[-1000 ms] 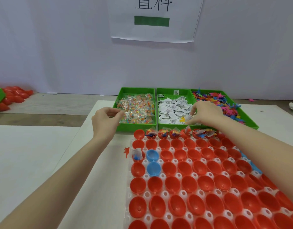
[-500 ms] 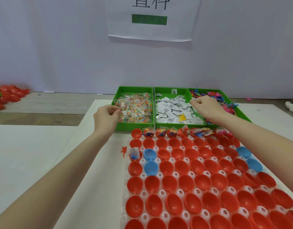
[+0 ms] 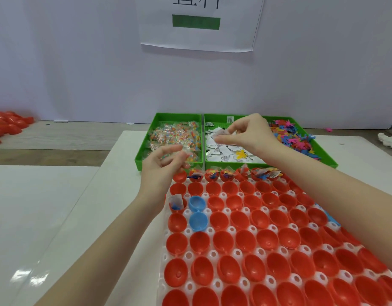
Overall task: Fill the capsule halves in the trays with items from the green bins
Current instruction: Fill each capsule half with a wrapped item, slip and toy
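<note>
Over the near edge of the left green plastic bin [image 3: 146, 149], heaped with clear packets of coloured beads, our left hand [image 3: 163, 163] hovers blurred, its fingers curled round one clear bead packet [image 3: 186, 156]. Our right hand [image 3: 249, 134] hangs above the middle green bin [image 3: 215, 117] of white printed paper slips and pinches one white slip [image 3: 219, 132] between thumb and fingers. A third green bin [image 3: 323, 157] of bright plastic figures touches the middle one on the right. Just in front of the bins lies the white plastic tray [image 3: 212, 255] of red capsule halves [image 3: 221, 241], with two blue halves [image 3: 197, 220] near its left edge; only its far row holds items. Bare white desk [image 3: 47, 217] spreads wide to the left.
</note>
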Available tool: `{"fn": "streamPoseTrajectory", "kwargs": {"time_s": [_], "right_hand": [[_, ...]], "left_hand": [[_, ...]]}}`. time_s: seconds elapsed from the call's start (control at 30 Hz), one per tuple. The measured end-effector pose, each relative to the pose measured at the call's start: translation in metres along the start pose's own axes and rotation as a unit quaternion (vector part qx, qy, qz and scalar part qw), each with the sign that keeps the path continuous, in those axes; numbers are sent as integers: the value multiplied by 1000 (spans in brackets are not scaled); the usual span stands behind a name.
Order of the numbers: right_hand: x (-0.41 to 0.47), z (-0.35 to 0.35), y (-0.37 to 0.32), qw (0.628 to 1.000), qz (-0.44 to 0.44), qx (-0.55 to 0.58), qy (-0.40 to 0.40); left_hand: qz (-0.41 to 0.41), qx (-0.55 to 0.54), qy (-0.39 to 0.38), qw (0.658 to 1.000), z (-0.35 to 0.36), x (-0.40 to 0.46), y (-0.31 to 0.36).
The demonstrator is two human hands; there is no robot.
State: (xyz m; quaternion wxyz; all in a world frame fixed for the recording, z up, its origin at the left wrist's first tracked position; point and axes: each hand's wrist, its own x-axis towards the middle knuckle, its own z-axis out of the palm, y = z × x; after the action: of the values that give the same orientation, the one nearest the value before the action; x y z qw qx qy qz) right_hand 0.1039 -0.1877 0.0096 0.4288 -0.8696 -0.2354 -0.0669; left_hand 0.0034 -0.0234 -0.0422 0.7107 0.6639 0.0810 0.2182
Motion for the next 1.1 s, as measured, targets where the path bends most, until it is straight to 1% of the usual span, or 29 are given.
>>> {"fn": "streamPoseTrajectory", "kwargs": {"time_s": [0.1, 0.17, 0.2, 0.27, 0.37, 0.43, 0.5, 0.57, 0.7, 0.8, 0.9, 0.97, 1.03, 1.1], "right_hand": [[4, -1, 1, 999, 22, 4, 32], [3, -1, 0, 997, 61, 42, 28], [0, -1, -4, 994, 79, 74, 14], [-8, -4, -14, 985, 91, 139, -56], [-25, -10, -32, 961, 51, 200, -186], [-37, -12, -44, 958, 13, 183, -219], [-43, -13, -54, 968, -25, 135, -212], [-47, -13, -59, 972, -41, 125, -195], [-52, -10, -64, 979, -65, 118, -156], [-59, -5, -68, 983, -69, 104, -136], [-62, 0, -73, 989, -38, 101, -102], [-60, 1, -77, 987, 25, 136, -87], [-59, 1, -81, 972, 85, 194, -99], [-60, 2, -81, 958, 105, 244, -108]], "left_hand": [[-8, -35, 35, 999, 3, -8, 4], [-4, -53, 45, 998, 2, -13, 8], [-1, -57, 43, 997, 1, -16, 10], [8, -46, 27, 999, 1, -22, 15], [16, -31, -7, 999, -1, -30, 24], [19, -28, -41, 999, -2, -35, 31], [17, -28, -80, 996, -3, -40, 39], [12, -45, -107, 993, -4, -45, 45], [6, -66, -115, 991, -5, -55, 49], [27, -31, -100, 994, -5, -60, 48], [44, -23, -66, 997, -7, -60, 45], [48, -23, -49, 997, -8, -60, 43], [42, -21, -49, 998, -9, -60, 41], [39, -22, -56, 997, -7, -61, 40]]}}
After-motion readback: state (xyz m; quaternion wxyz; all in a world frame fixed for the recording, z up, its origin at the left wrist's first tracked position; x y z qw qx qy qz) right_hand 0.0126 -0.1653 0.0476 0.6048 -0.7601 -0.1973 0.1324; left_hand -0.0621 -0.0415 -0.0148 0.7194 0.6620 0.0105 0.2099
